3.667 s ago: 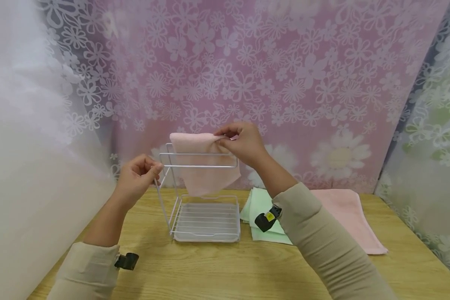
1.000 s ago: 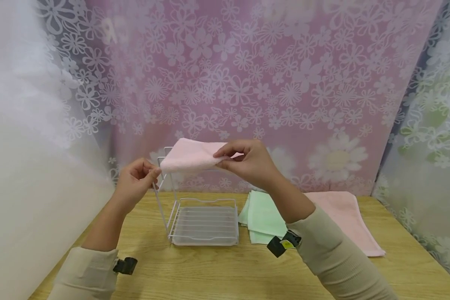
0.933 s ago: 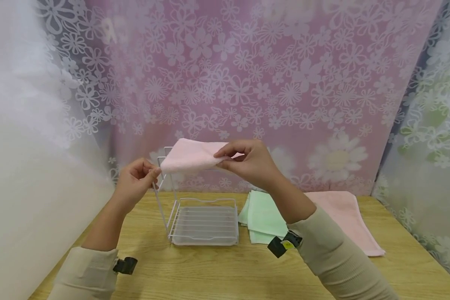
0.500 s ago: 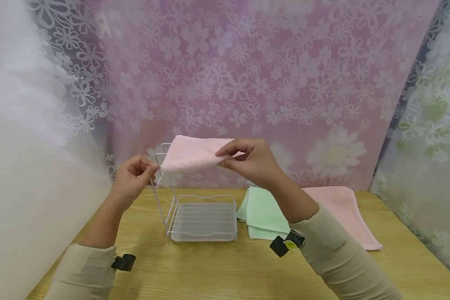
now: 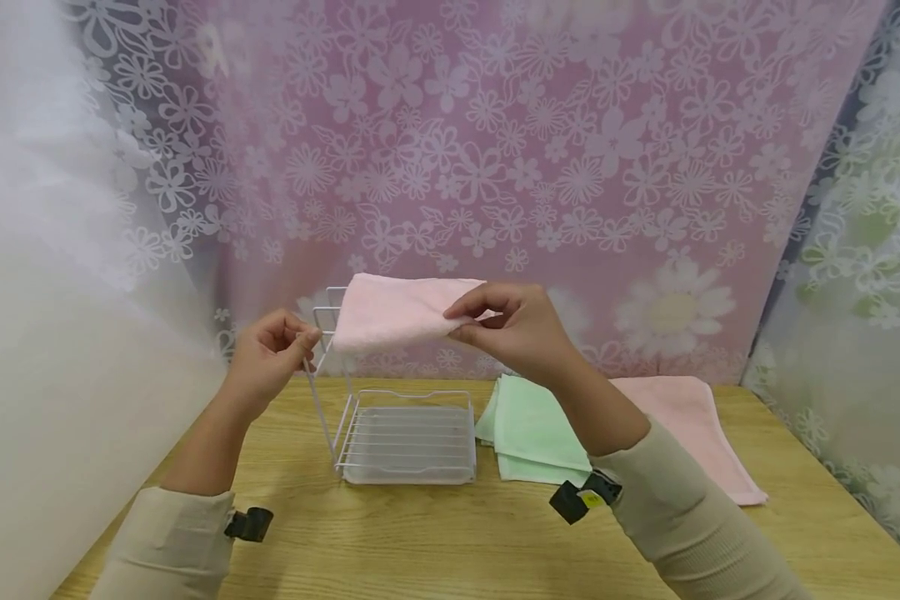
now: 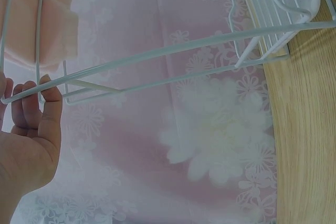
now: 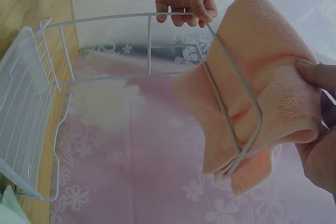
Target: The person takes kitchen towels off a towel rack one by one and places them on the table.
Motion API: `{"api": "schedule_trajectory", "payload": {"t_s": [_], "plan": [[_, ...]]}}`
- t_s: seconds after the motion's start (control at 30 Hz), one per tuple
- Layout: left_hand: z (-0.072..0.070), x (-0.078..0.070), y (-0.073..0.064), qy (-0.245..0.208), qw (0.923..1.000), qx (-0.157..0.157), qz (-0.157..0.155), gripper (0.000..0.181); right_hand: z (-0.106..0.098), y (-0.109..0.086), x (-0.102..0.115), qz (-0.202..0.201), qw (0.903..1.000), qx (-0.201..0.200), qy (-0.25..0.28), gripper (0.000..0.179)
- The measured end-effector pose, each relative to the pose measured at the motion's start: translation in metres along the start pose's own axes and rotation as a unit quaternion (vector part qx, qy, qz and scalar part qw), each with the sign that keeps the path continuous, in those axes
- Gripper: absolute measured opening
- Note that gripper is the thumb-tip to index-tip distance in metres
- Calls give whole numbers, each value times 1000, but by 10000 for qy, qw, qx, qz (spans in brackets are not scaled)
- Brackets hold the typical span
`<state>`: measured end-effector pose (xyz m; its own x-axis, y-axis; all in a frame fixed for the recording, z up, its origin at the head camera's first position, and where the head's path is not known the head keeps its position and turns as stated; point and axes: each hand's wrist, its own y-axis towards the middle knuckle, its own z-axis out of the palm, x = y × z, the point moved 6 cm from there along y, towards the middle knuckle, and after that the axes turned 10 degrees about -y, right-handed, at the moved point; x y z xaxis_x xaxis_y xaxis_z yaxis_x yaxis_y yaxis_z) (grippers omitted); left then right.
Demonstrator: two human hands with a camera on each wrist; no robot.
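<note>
A white wire rack [image 5: 322,417] stands on the table, with a tray base and raised top bars. My left hand [image 5: 270,358] grips its upper left corner, thumb and fingers round the wire [image 6: 131,59]. A pink towel [image 5: 397,308] lies over the top bars, its front part covering them in the head view. My right hand [image 5: 517,329] pinches the towel's near right edge between thumb and fingers. In the right wrist view the towel [image 7: 262,61] passes over the bars, one end hanging below them and the other held up by the right hand [image 7: 320,124].
Right of the rack lies a folded green towel [image 5: 536,429], with a flat pink towel [image 5: 682,417] beside it, partly behind the right forearm. A grey-white tray [image 5: 412,446] sits in the rack's base. A flowered curtain [image 5: 450,150] stands behind the wooden table [image 5: 390,542].
The pink towel's upper part has come forward over the top bars from behind them, the right hand drawing it nearer and lower. Lately that hand shifted slightly right. The left hand keeps its grip.
</note>
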<state>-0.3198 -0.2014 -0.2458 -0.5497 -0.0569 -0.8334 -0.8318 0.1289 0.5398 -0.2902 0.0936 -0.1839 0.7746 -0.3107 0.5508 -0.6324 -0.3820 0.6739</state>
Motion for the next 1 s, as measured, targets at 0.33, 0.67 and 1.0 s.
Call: {"api": "schedule_trajectory", "payload": {"t_s": [0.33,0.67,1.0], "plan": [[1,-3,0,36,9999,54,100,17,-2,-6,4,-71,9999,-40,59,12],[0,-3,-1,39,10000,62,15,19,-3,-15,3,-135,9997,-155,135,14],[1,-3,0,-32,10000,34,-17,21,-11,-22,2,-73,9988,-212,-446,15]]}}
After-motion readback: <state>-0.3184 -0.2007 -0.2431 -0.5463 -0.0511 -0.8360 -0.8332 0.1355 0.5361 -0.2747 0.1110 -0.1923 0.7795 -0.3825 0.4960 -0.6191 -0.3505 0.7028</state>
